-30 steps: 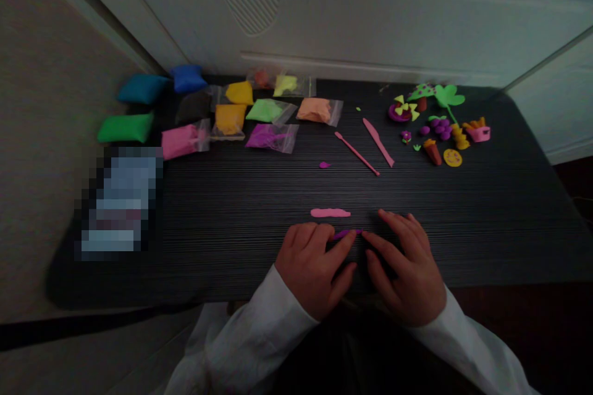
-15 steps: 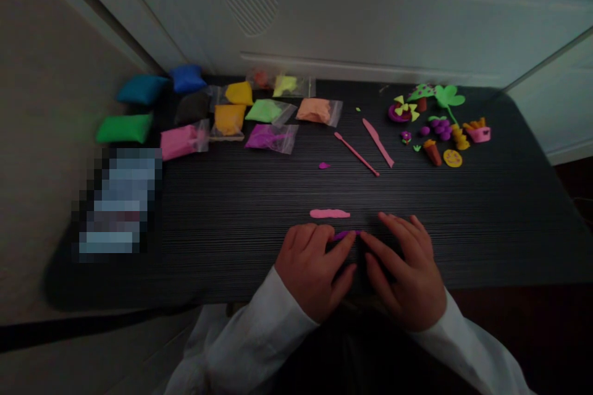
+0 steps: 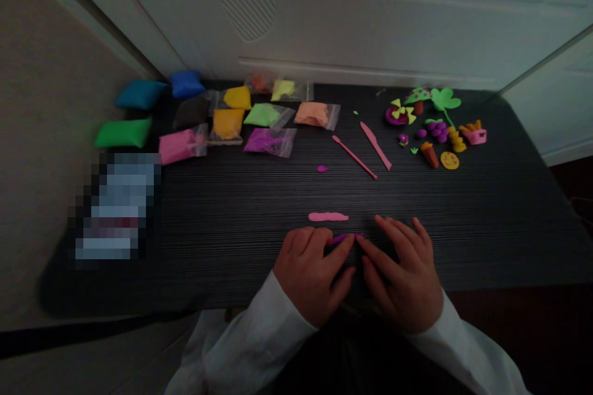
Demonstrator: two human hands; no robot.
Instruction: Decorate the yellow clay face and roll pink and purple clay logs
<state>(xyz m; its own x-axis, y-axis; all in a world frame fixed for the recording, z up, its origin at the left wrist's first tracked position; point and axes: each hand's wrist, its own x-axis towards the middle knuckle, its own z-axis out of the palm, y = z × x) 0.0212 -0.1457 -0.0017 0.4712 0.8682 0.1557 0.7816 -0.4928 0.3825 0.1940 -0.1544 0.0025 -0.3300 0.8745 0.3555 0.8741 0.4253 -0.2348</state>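
Note:
Both hands rest on a dark table [image 3: 486, 216] near its front edge. My left hand [image 3: 312, 271] and my right hand [image 3: 403, 278] lie with fingers stretched out, their forefinger tips pressing on a small purple clay strip [image 3: 343, 237] between them. Most of that strip is hidden under the fingers. A pink clay roll [image 3: 328, 216] lies just beyond the hands. A tiny magenta clay bit [image 3: 322, 168] sits farther back.
Several bags of coloured clay [image 3: 269, 141] lie at the back left, with green [image 3: 123, 133] and blue cushions. Two pink plastic tools [image 3: 376, 146] lie mid-back. Small clay figures [image 3: 435, 129] cluster at the back right. A blurred object [image 3: 115, 203] sits at left. A white door stands behind.
The hands stay on the purple strip, with the right hand's fingers drawn slightly closer to the left. The view has shifted a little.

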